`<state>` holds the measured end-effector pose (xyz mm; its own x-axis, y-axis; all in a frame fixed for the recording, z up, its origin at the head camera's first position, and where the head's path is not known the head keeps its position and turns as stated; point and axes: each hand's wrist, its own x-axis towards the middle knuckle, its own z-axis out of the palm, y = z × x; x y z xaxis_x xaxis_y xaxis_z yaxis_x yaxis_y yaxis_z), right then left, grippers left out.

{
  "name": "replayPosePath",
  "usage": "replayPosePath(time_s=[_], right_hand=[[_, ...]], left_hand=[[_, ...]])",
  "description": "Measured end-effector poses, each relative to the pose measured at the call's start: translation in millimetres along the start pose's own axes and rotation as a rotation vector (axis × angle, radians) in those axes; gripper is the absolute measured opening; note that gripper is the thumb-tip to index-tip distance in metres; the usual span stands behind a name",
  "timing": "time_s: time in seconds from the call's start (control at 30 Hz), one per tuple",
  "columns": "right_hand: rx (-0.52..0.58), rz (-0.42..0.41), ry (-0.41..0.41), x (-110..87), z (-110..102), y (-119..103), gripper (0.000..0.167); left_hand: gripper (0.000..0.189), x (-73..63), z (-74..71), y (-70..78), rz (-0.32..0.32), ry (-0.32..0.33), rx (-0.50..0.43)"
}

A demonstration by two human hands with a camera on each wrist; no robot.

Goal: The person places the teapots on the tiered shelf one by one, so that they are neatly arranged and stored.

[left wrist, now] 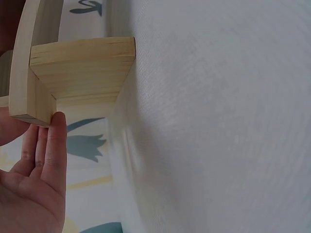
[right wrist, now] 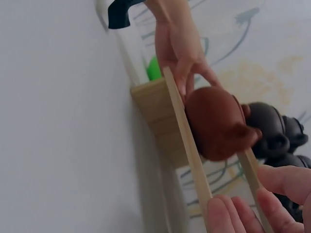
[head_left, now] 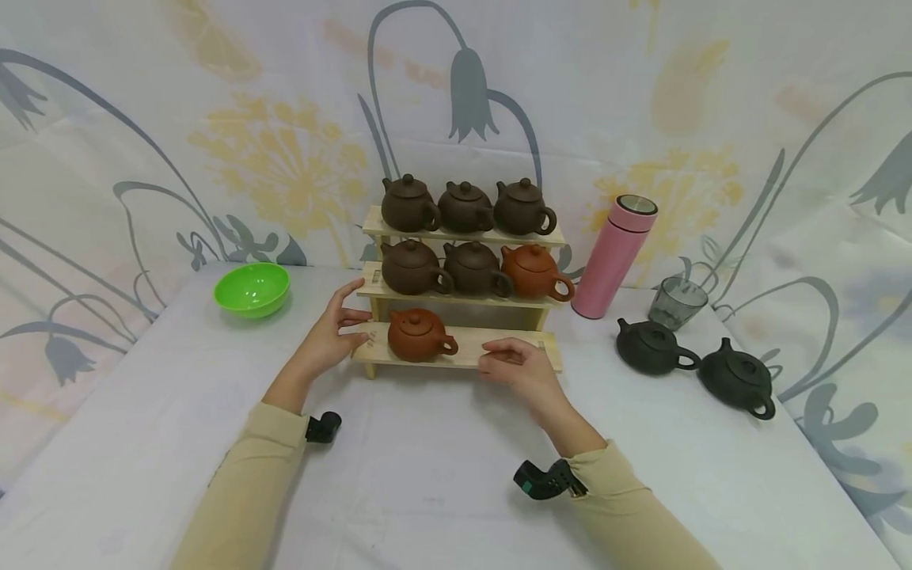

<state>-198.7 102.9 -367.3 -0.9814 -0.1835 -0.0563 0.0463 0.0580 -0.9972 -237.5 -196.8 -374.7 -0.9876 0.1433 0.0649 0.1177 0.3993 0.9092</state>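
A three-tier wooden rack (head_left: pixel 513 355) stands mid-table. On its top shelf are three dark brown teapots (head_left: pixel 465 207). The middle shelf holds two dark ones and a reddish teapot (head_left: pixel 533 271). Another reddish teapot (head_left: pixel 420 335) sits alone on the bottom shelf. My left hand (head_left: pixel 354 321) touches the rack's left end with straight fingers (left wrist: pixel 54 138) against the board's corner (left wrist: pixel 41 114). My right hand (head_left: pixel 502 360) rests its fingertips (right wrist: pixel 221 216) on the bottom shelf, right of that teapot (right wrist: pixel 216 121). Neither hand holds a teapot.
Two dark teapots (head_left: pixel 651 347) (head_left: pixel 737 380) sit on the white table to the right. Behind them are a glass cup (head_left: pixel 677 301) and a pink flask (head_left: pixel 616 255). A green bowl (head_left: pixel 252 289) stands at the back left. A flowered cloth hangs behind.
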Motion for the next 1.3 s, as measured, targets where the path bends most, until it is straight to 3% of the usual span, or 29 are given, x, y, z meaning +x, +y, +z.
replayPosePath(time_s=[0.57, 0.87, 1.3], right_hand=[[-0.069, 0.047, 0.177, -28.0, -95.2, 5.1, 0.043], [0.004, -0.010, 0.235, -42.0, -140.0, 8.4, 0.019], [0.007, -0.035, 0.395, -42.1, -236.2, 57.1, 0.042]], left_hand=[[0.083, 0.7, -1.9, -0.8, -0.006, 0.010, 0.004], [0.084, -0.1, -1.4, -0.5, -0.015, 0.013, 0.009], [0.083, -1.4, 0.7, -2.7, -0.015, 0.014, 0.034]])
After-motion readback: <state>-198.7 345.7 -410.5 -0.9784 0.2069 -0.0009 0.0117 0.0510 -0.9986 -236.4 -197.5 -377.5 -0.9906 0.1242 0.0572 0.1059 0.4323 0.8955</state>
